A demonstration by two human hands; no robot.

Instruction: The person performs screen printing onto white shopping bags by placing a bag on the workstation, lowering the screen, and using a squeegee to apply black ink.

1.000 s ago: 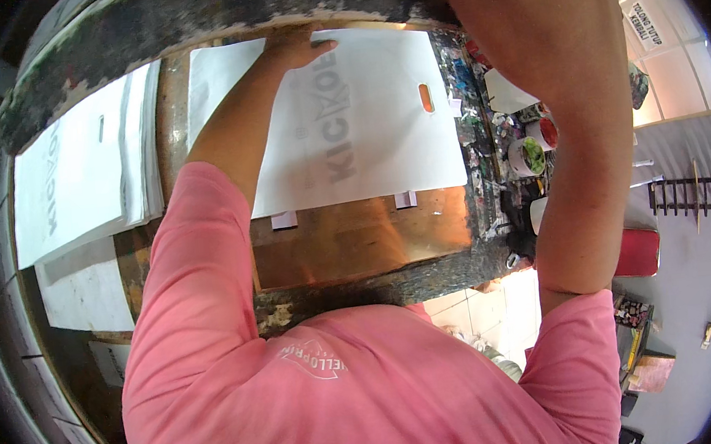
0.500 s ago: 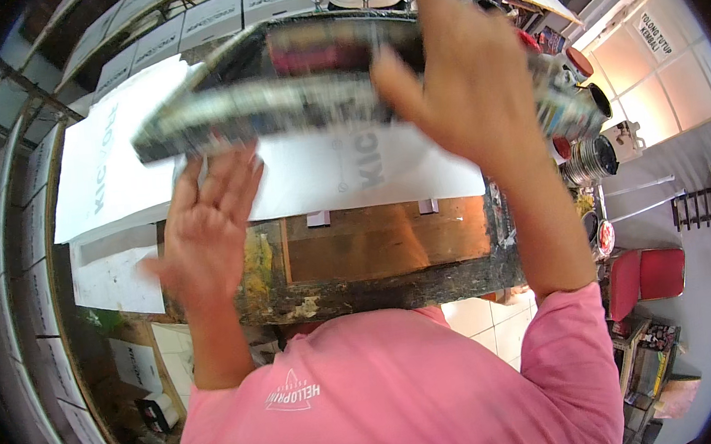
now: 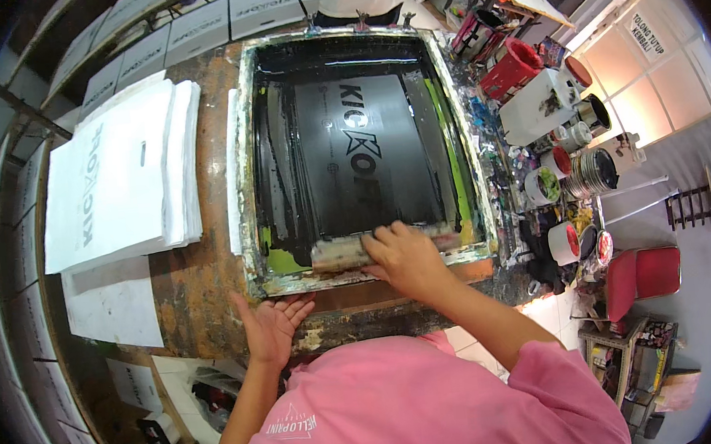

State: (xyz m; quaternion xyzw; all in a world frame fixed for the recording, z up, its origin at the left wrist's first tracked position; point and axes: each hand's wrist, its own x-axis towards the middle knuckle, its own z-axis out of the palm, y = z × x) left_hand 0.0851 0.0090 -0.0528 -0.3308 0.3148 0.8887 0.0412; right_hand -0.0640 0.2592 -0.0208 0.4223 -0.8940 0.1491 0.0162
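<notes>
A screen printing frame (image 3: 241, 147) lies flat on the worktable, its mesh dark with black ink (image 3: 274, 64) and showing lettering in the middle. Green strips edge the mesh. At the frame's near end, my right hand (image 3: 408, 260) is closed over a squeegee (image 3: 337, 254), which lies across the mesh. My left hand (image 3: 273, 326) is open, palm up with the fingers spread, by the near left corner of the frame. Whether its fingertips touch the frame's underside I cannot tell. A sliver of white sheet (image 3: 236, 194) shows along the frame's left side.
Left of the frame rests a stack of printed white bags (image 3: 115, 184) with a slot cut in them. Clips (image 3: 361, 20) sit at the frame's far edge. Ink tubs and cans (image 3: 564, 242) crowd the right side. A red chair (image 3: 656, 272) stands beyond, and boxes (image 3: 265, 10) line the back.
The frame has come down from a raised, tilted position to lie flat over the white sheet. My right hand has moved from the frame's far right to the squeegee; my left has dropped nearer me.
</notes>
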